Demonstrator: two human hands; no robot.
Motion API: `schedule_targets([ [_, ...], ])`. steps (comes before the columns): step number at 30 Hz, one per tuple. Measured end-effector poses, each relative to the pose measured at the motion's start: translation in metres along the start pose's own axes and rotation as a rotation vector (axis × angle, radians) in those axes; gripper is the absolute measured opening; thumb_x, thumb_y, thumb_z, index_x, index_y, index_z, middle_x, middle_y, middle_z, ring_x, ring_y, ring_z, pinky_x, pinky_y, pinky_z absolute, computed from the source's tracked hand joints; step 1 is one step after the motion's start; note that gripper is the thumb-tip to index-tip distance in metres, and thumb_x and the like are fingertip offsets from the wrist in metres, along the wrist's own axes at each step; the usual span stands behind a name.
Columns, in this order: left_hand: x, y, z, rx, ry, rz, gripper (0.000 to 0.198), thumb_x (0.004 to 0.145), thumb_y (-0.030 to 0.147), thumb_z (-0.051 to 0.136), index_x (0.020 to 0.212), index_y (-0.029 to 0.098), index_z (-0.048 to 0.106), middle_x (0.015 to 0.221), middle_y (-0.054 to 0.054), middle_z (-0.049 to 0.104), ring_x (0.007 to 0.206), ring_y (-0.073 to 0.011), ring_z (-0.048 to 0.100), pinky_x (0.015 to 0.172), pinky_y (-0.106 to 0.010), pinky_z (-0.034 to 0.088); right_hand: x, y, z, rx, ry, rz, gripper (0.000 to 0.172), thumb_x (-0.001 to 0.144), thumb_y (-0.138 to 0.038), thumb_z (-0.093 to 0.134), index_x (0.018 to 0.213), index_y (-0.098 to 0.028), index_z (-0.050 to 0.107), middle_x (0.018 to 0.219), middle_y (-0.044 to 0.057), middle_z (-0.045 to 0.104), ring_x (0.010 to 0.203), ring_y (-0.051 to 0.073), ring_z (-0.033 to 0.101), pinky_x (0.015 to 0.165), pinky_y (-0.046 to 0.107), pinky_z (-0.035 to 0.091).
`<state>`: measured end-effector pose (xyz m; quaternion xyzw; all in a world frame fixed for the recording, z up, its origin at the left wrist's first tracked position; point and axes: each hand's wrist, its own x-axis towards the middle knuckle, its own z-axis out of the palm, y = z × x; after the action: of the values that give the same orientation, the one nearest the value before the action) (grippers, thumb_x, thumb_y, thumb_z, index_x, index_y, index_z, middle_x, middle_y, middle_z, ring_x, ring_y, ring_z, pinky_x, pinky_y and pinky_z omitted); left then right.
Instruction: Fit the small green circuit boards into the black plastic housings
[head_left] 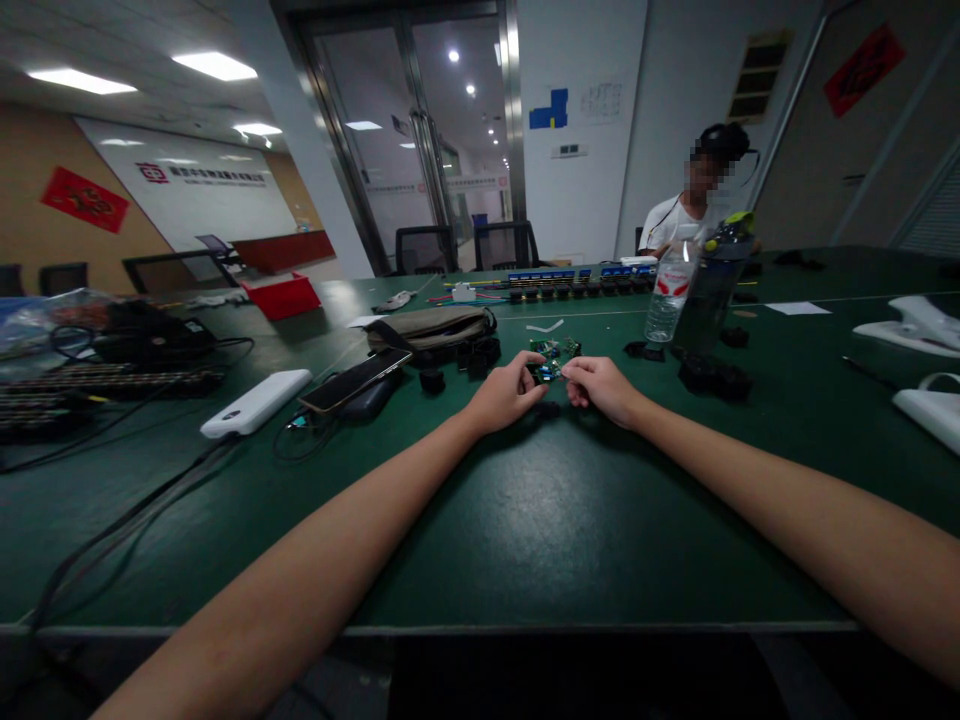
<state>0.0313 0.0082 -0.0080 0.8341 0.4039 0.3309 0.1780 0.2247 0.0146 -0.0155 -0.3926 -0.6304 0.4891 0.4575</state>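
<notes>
Small green circuit boards (553,350) with tiny parts on them lie in a cluster at mid-table, just beyond my fingertips. My left hand (508,393) curls in from the left, its thumb and fingers around the near board's left side. From the right, my right hand (602,388) pinches at that board's right edge; whatever is between its fingertips is too small to make out. A dark small piece (546,410) rests on the green table (517,540) just below the hands.
Left of my hands are a grey pouch (442,328), a phone (358,382), black blocks (478,355) and a white power bank (256,403) with cables. To the right stand a water bottle (670,290) and black parts (714,378). A person (679,215) sits across the table.
</notes>
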Motion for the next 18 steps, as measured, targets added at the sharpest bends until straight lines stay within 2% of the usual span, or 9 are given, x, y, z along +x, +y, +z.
schedule_targets([
  [4, 0.0003, 0.0013, -0.0035, 0.247, -0.067, 0.035, 0.033, 0.087, 0.030, 0.062, 0.117, 0.020, 0.056, 0.069, 0.004, 0.060, 0.062, -0.0139, 0.058, 0.060, -0.024, 0.038, 0.0004, 0.0003, -0.0006, 0.005, -0.011, 0.000, 0.023, 0.075, -0.038, 0.063, 0.066, -0.018, 0.058, 0.047, -0.004, 0.056, 0.039, 0.008, 0.048, 0.039, 0.020, 0.034],
  [7, 0.0005, 0.0038, -0.0058, 0.373, -0.098, 0.046, 0.037, 0.088, 0.033, 0.062, 0.123, 0.022, 0.054, 0.076, 0.002, 0.065, 0.069, -0.0168, 0.062, 0.062, -0.025, 0.039, 0.0008, 0.0010, -0.0012, 0.003, -0.014, 0.003, 0.024, 0.076, -0.040, 0.063, 0.067, -0.018, 0.058, 0.047, -0.003, 0.056, 0.040, 0.009, 0.048, 0.039, 0.020, 0.034],
  [14, -0.0005, 0.0058, -0.0067, 0.418, -0.112, 0.094, 0.053, 0.090, 0.041, 0.060, 0.139, 0.025, 0.044, 0.086, 0.001, 0.066, 0.079, -0.0191, 0.065, 0.070, -0.026, 0.044, 0.0003, 0.0019, -0.0027, -0.036, -0.051, -0.043, 0.031, 0.077, -0.047, 0.061, 0.063, -0.019, 0.054, 0.048, -0.003, 0.055, 0.041, 0.009, 0.049, 0.040, 0.021, 0.035],
  [18, -0.0016, 0.0056, -0.0075, 0.397, -0.124, 0.150, 0.054, 0.091, 0.044, 0.060, 0.139, 0.026, 0.044, 0.088, 0.000, 0.066, 0.081, -0.0204, 0.066, 0.071, -0.027, 0.045, 0.0000, 0.0019, -0.0024, -0.071, -0.069, -0.069, 0.036, 0.077, -0.049, 0.061, 0.059, -0.020, 0.053, 0.048, -0.003, 0.054, 0.042, 0.009, 0.049, 0.040, 0.021, 0.035],
])
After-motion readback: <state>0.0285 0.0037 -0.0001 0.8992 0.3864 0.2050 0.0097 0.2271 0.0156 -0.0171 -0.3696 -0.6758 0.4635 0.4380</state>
